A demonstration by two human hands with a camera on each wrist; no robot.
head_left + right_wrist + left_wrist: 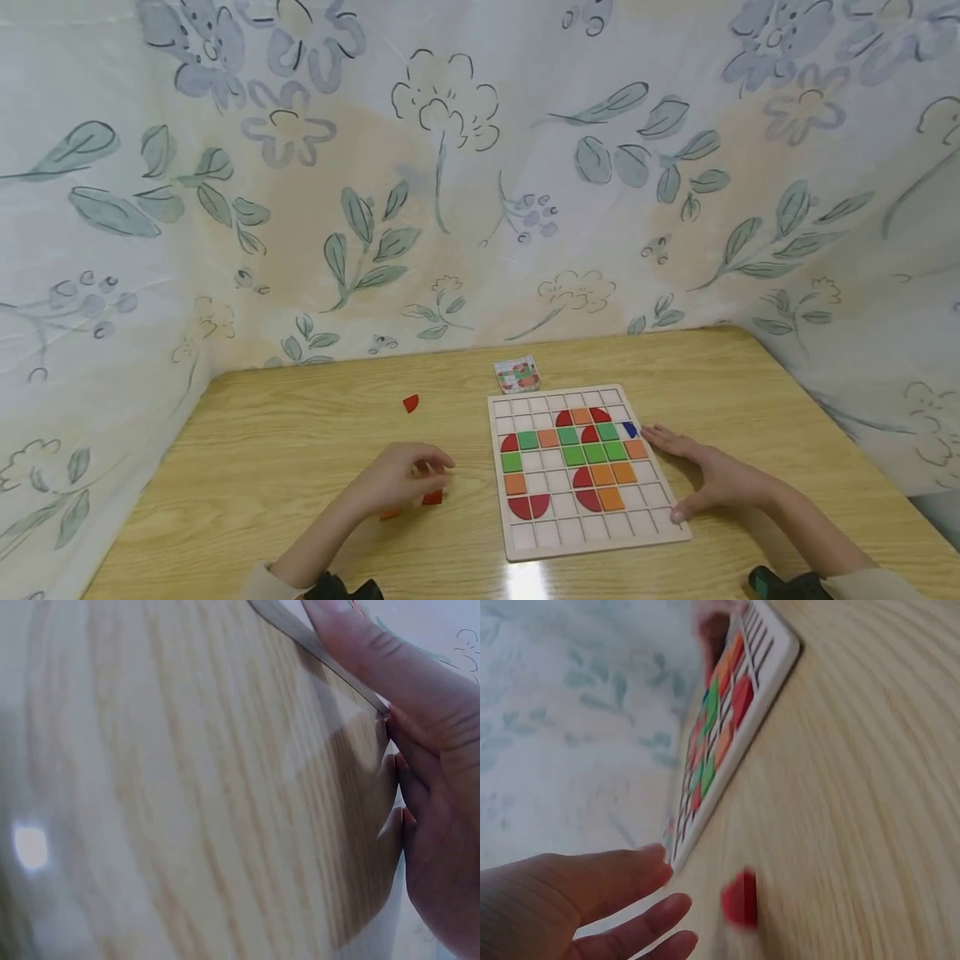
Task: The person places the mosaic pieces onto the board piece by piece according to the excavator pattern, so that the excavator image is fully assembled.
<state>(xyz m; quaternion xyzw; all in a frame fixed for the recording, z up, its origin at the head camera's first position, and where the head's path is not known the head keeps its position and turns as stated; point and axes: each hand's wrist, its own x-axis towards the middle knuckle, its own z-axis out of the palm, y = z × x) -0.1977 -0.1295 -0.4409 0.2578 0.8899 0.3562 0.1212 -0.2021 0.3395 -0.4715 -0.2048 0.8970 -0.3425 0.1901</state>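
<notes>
A pale square grid board (592,533) lies on the table, partly filled with red quarter-rounds, green and orange squares and one blue piece (629,429) near its right edge. My right hand (720,475) rests along that edge, thumb on the near right corner and fingers stretched beside the board. In the right wrist view the thumb (397,664) touches the board's rim. To the left of the board, my left hand (401,479) hovers above loose pieces with relaxed fingers, holding nothing. A red piece (432,497) lies by it, and an orange piece (390,514) is partly hidden beneath it.
A small pattern card (517,375) with a coloured grid sits behind the board. One red quarter-round (410,403) lies farther back on the wooden table (300,417). Flowered cloth (480,183) hangs behind and at both sides of the table.
</notes>
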